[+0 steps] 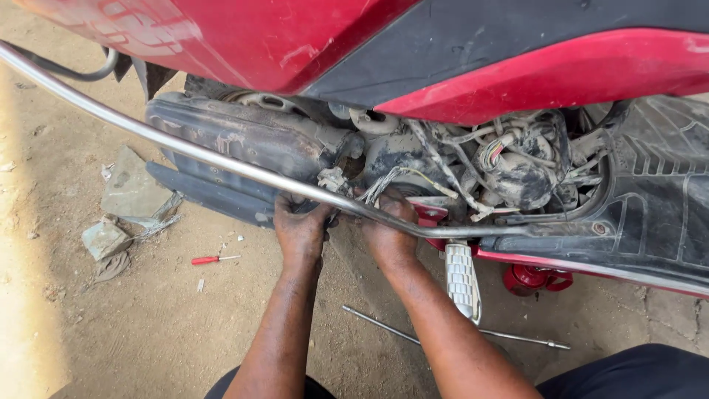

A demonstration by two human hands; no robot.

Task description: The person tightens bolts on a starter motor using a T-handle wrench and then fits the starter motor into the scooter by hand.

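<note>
Two hands reach under the red scooter at frame centre: the left hand [299,225] and right hand [388,222] both curl around the chrome guard bar [221,159], whose long axis runs from upper left to lower right, beside the dusty engine [413,159].

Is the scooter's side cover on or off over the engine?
Off: under the red scooter body panel the dusty engine and tangled wires lie bare.

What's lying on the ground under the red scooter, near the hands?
A long thin metal rod and a red-handled screwdriver lie on the dirt. Anything farther under the scooter is hidden.
</note>
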